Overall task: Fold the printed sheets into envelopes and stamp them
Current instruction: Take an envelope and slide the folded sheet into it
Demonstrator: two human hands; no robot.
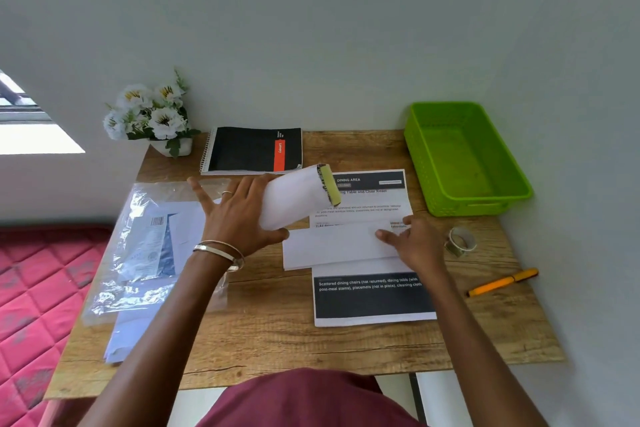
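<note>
Left hand: fingers spread wide and straight, thumb curled under a folded printed sheet, which it holds lifted off the table. The sheet's printed end points up and away from the fingertips, towards the right. A ring shows on one finger and bangles on the wrist.

Right hand: fingers close together and bent, tips pressing on the right end of a white envelope. Cannot tell whether the thumb is under its edge. The envelope lies flat, long edges running left to right, its left end just beside the left thumb.

Under the envelope lies a printed sheet stack; one dark-headed page shows beyond the right fingertips, another dark block lies nearer the body than the right wrist.

Beyond the left fingertips: a black spiral notebook, and a flower pot at the far left corner against the wall. Outside the left little finger: a plastic packet of envelopes, overhanging the table's left edge.

Right of the right hand: a tape roll close by, an orange pen nearer the right table edge. Far right corner: a green basket, touching the wall.

Bare wood shows between both forearms and along the near edge.
</note>
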